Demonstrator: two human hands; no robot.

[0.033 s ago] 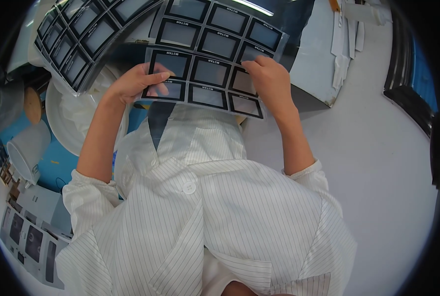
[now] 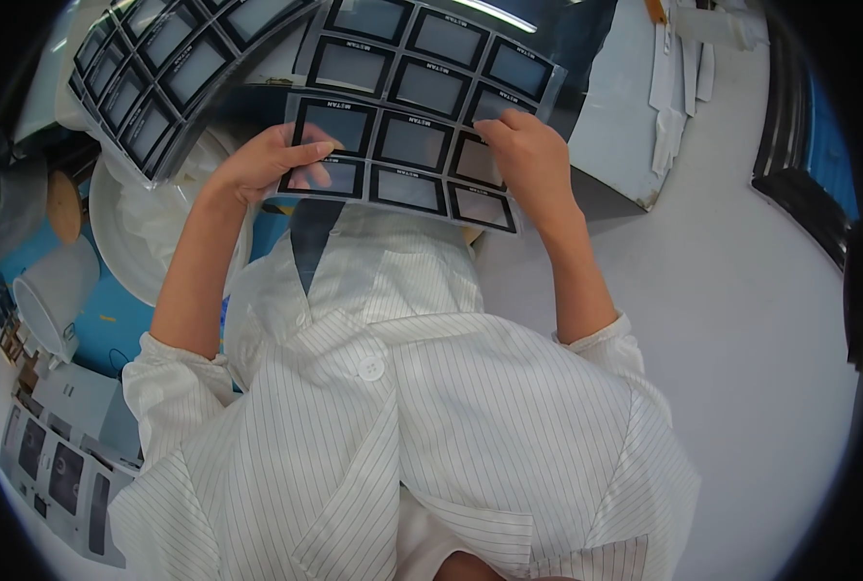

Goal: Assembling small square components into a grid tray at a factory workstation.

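A clear plastic sheet printed with rows of black-bordered rectangles spans the space between my hands. My left hand pinches its left edge, the thumb on top and the fingers showing through the film from beneath. At the right edge my right hand is closed on the same sheet, with curled fingers that partly hide one rectangle. Just beyond it lies a matching printed sheet, overlapped by the held one; I cannot tell whether the two are joined. More printed sheets lie at the upper left, their near edge curving down.
A round white tub with crumpled pale plastic in it stands left of my left forearm. The pale work surface's corner juts out by my right forearm. Further left are a white bin and a grey-white machine.
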